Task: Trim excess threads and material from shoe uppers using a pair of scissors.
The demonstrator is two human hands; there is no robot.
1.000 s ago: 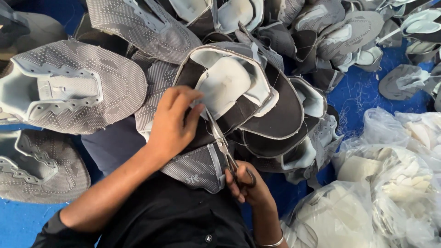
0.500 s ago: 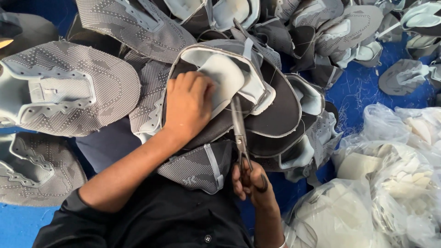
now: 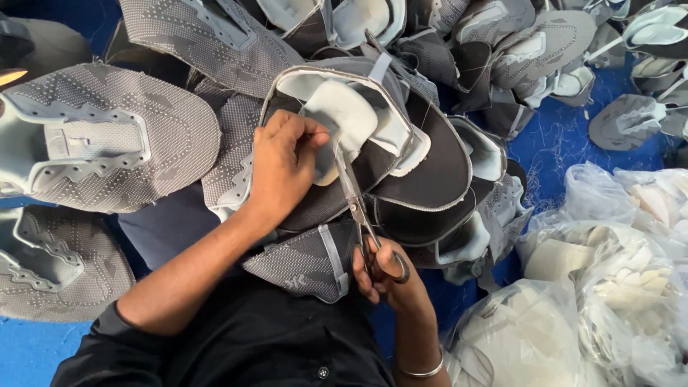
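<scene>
Left hand (image 3: 283, 168) pinches the pale foam lining of a grey shoe upper (image 3: 358, 143), fingers closed on it. Right hand (image 3: 383, 276) grips scissors (image 3: 355, 201), blades just beside left fingertips. Upper looks soft, light, floppy (prob. best held near the cut edge).

packages: clear plastic bags (image 3: 609, 287) | lower right | white contents

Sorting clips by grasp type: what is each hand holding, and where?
Right hand holds slim metal scissors by the loop handles; left hand pins the grey shoe upper's white foam lining.
</scene>
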